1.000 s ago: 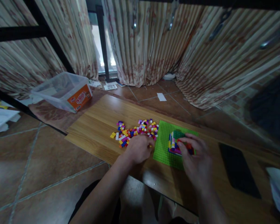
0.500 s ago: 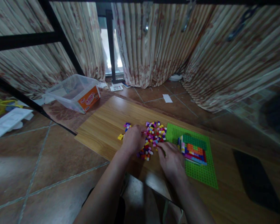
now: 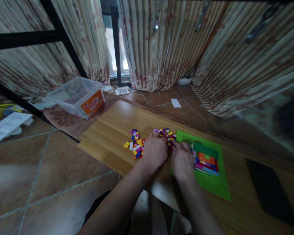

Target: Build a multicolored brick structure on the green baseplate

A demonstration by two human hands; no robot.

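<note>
My left hand (image 3: 155,149) is over the pile of small toy bricks (image 3: 164,131), its fingers curled down and their tips hidden among the pieces. Close to its right, my right hand (image 3: 183,160) has its fingers bent together at the pile's right edge, above the rim of the green baseplate (image 3: 210,191). Whatever either hand pinches is too small or hidden to make out. On the baseplate stands a layered brick build (image 3: 205,158) with dark green, orange, red and blue parts. More loose bricks (image 3: 137,147), yellow, white, orange and purple, lie left of my left hand.
A wooden table (image 3: 112,127) carries everything. A dark flat panel (image 3: 269,186) lies at its right. Beyond the left end sits a clear plastic bin (image 3: 75,94) with an orange label. White molded trays (image 3: 9,125), a black metal frame (image 3: 70,54) and striped curtains (image 3: 161,45) stand around.
My left hand has moved right across the pile, uncovering loose bricks on the left. My right hand has shifted slightly up and right, nearer the build.
</note>
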